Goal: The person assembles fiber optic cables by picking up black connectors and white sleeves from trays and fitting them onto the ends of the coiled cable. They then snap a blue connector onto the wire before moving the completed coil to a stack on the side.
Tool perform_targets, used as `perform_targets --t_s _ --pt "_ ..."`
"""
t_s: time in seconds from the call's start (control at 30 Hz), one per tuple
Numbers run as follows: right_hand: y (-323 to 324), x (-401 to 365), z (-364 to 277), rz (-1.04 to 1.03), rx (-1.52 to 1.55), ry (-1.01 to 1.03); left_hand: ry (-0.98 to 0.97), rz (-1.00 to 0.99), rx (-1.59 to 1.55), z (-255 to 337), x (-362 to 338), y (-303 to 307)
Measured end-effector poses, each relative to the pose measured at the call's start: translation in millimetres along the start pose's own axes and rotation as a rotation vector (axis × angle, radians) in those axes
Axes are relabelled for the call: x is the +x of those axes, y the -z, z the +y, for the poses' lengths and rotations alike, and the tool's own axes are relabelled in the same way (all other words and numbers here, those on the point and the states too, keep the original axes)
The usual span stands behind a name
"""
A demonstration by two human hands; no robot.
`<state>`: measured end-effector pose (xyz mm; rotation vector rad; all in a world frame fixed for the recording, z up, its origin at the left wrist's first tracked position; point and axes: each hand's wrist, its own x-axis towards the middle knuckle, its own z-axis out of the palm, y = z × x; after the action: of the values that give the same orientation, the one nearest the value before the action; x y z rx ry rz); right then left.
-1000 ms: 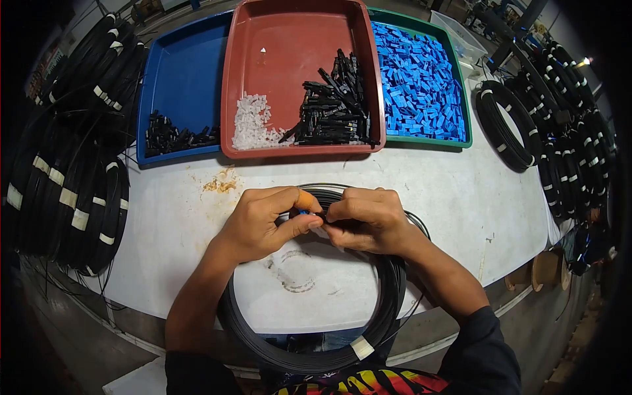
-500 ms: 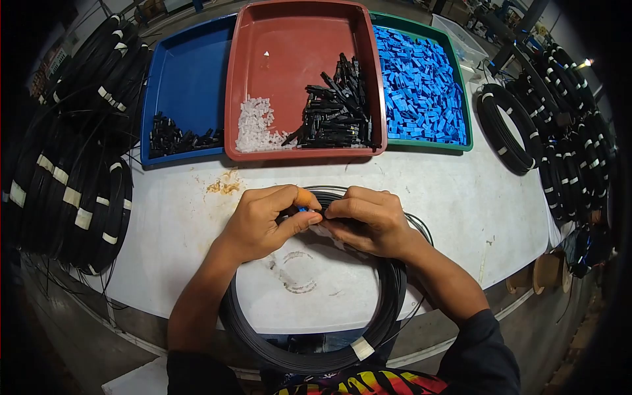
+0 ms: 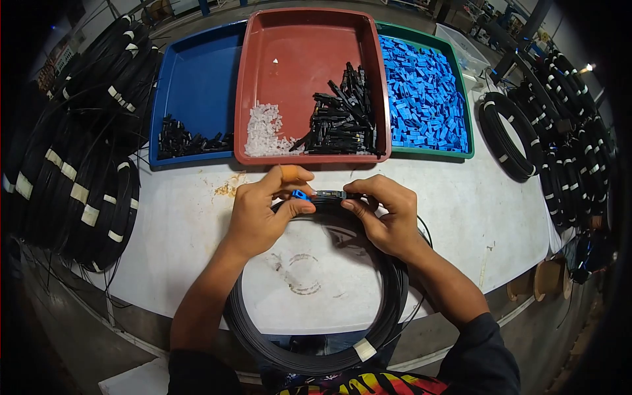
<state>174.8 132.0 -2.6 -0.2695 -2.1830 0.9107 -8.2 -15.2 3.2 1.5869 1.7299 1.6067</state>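
Observation:
My left hand (image 3: 263, 214), with orange tape round its index finger, holds a small blue plastic connector piece (image 3: 300, 195) between thumb and fingers. A black cable connector (image 3: 329, 194) with a light tip points left toward it, its other end pinched by my right hand (image 3: 388, 214). Whether the tip touches the blue piece I cannot make out. Below both hands lies a coil of black cable (image 3: 250, 329), bound with white tape (image 3: 364, 349); its near side overhangs the table edge.
A blue tray (image 3: 197, 72) with black parts, a red tray (image 3: 309, 52) with white and black parts, and a green tray (image 3: 469, 125) full of blue pieces stand along the back of the white table (image 3: 178, 243). Cable coils (image 3: 79, 191) are stacked left; another coil (image 3: 507, 135) lies right.
My hands have moved apart, and the black connector and the blue piece now show between them. The view has shifted slightly.

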Motion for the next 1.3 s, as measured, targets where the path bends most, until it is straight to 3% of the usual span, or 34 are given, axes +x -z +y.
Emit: perform_targets --t_s 0.17,0.23,0.3,0.6,0.93,1.1,1.3 --pt "0 2 -2 0.054 0.013 0.047 0.042 0.058 -0.222 -16 -2 3" --pt "2 3 -4 0.057 0.02 0.036 0.031 0.069 -0.202 -9 -1 1" --pt "6 1 -4 -0.077 0.011 -0.01 0.023 0.078 -0.183 -4 -1 1" --pt "1 0 1 0.039 0.02 0.033 0.035 0.085 -0.241 -9 -4 4" --pt "2 1 -3 -0.013 0.03 0.013 -0.108 0.047 -0.002 -10 -2 5" --pt "-1 1 -1 -0.02 -0.022 0.176 -0.088 -0.031 0.102 3 -2 3" --pt "-1 0 1 -0.021 -0.053 0.159 -0.26 -0.06 0.161 1 -2 4"
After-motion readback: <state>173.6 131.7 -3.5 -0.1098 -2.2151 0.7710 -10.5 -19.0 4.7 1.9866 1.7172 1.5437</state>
